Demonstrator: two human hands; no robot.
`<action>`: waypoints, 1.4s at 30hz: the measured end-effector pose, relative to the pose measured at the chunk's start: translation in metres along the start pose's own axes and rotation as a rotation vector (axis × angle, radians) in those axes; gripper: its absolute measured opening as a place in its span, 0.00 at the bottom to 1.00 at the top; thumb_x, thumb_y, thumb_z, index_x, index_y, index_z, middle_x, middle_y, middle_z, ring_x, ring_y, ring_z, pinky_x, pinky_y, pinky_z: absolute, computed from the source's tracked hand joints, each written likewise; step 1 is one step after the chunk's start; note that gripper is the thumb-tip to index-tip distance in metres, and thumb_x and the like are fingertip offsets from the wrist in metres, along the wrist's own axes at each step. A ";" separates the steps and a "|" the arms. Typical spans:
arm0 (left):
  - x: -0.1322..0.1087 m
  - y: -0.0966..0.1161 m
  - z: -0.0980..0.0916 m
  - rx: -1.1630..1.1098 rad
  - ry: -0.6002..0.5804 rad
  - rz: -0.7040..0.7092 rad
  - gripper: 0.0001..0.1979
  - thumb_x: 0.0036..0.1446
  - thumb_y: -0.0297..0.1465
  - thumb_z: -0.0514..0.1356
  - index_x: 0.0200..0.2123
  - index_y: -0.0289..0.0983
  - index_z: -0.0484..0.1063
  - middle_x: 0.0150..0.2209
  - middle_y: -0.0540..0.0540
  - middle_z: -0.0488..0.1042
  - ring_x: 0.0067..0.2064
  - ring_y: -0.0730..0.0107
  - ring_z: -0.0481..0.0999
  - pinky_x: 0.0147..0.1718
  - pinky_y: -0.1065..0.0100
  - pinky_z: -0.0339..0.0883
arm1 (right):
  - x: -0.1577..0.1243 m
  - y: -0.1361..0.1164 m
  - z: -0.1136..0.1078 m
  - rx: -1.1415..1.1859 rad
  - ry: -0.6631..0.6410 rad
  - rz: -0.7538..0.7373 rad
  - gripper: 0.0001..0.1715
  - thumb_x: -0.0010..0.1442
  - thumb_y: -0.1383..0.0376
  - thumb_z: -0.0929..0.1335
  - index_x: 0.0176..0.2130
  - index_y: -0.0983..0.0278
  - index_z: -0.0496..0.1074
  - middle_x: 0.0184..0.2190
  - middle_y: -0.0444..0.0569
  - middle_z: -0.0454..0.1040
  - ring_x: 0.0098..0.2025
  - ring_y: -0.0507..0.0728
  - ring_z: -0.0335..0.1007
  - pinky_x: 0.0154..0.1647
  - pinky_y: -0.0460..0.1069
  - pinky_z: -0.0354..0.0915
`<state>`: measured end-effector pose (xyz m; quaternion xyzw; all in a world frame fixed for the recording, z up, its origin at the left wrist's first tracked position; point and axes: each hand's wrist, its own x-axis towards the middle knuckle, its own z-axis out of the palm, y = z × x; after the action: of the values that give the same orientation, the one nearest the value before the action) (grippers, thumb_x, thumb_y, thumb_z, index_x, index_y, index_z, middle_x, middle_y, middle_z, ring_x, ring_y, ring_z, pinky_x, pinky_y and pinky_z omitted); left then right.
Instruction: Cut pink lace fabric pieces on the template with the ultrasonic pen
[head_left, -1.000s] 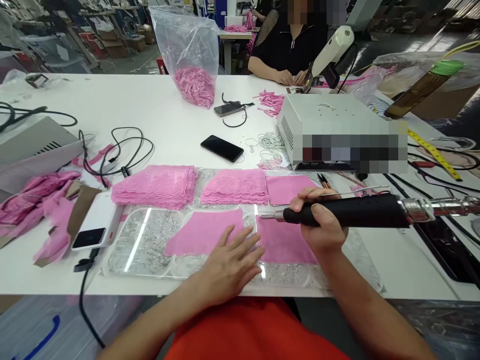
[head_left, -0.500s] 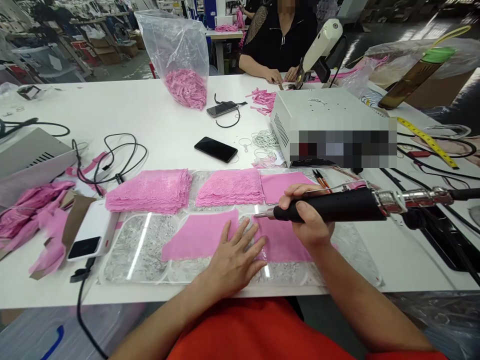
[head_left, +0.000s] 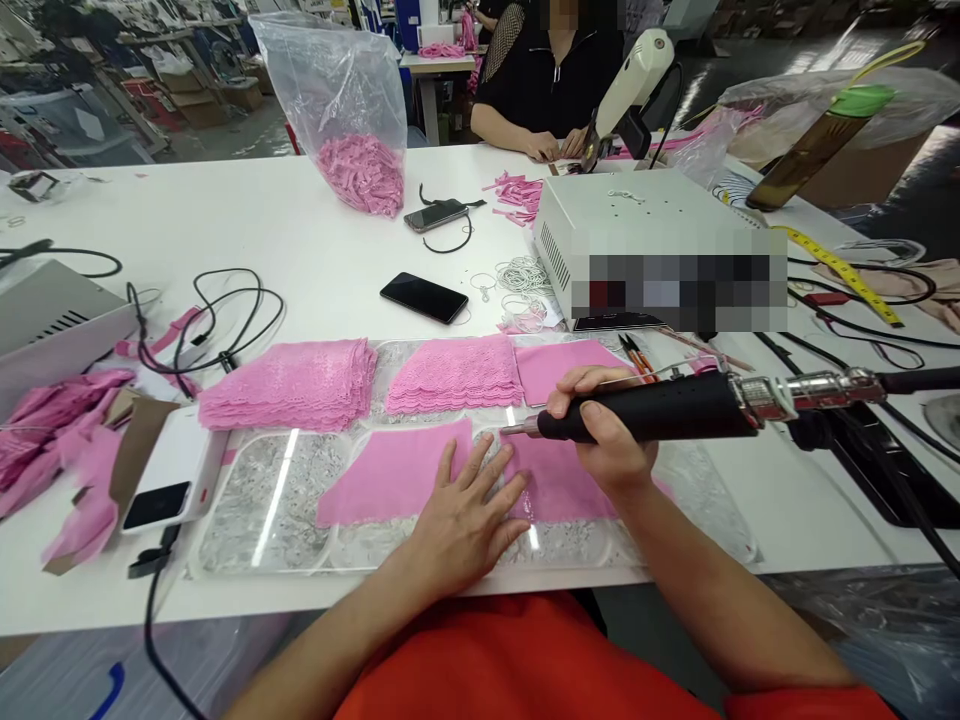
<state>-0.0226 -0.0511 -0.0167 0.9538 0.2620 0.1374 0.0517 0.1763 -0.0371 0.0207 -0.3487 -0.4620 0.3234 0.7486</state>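
My left hand (head_left: 463, 517) lies flat, fingers spread, on a pink fabric piece (head_left: 390, 478) that rests on a clear glass plate (head_left: 277, 500). My right hand (head_left: 604, 432) is wrapped round the black handle of a long metal-tipped tool (head_left: 660, 408), held level just above a second pink fabric piece (head_left: 559, 482). The tool's tip points left, close to my left fingertips. Two stacks of pink lace (head_left: 289, 383) (head_left: 455, 373) and a plain pink stack (head_left: 559, 366) lie behind.
A white control box (head_left: 637, 225) stands behind my right hand, with a black phone (head_left: 424, 297), cables (head_left: 210, 320) and a bag of pink pieces (head_left: 352, 160) farther back. A person in black (head_left: 555, 90) works across the table. A white device (head_left: 176, 480) sits left.
My right hand and the tool have shifted slightly left, bringing the tip nearer my left fingers. My left hand stays flat on the fabric. The view has tilted a little.
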 end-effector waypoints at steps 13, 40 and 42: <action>0.002 0.000 -0.010 0.028 0.036 0.008 0.20 0.68 0.38 0.52 0.61 0.41 0.66 0.64 0.40 0.64 0.68 0.49 0.55 0.65 0.39 0.44 | 0.011 -0.015 -0.004 0.021 0.156 -0.056 0.06 0.52 0.63 0.68 0.33 0.60 0.69 0.32 0.44 0.72 0.26 0.51 0.70 0.31 0.52 0.69; 0.016 -0.014 0.000 0.076 0.099 -0.054 0.19 0.68 0.35 0.52 0.60 0.40 0.67 0.60 0.41 0.69 0.68 0.48 0.57 0.66 0.40 0.34 | 0.003 -0.036 -0.083 -0.172 0.393 -0.147 0.03 0.47 0.66 0.68 0.28 0.62 0.69 0.26 0.43 0.71 0.22 0.51 0.66 0.26 0.52 0.66; 0.016 -0.014 0.000 0.065 0.097 -0.062 0.19 0.68 0.35 0.52 0.59 0.39 0.68 0.60 0.41 0.69 0.68 0.48 0.57 0.66 0.40 0.34 | 0.002 -0.036 -0.084 -0.180 0.382 -0.152 0.03 0.48 0.66 0.68 0.27 0.62 0.68 0.26 0.43 0.70 0.22 0.52 0.67 0.26 0.52 0.67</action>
<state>-0.0161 -0.0311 -0.0148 0.9386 0.2981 0.1731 0.0120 0.2596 -0.0735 0.0237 -0.4331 -0.3636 0.1516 0.8107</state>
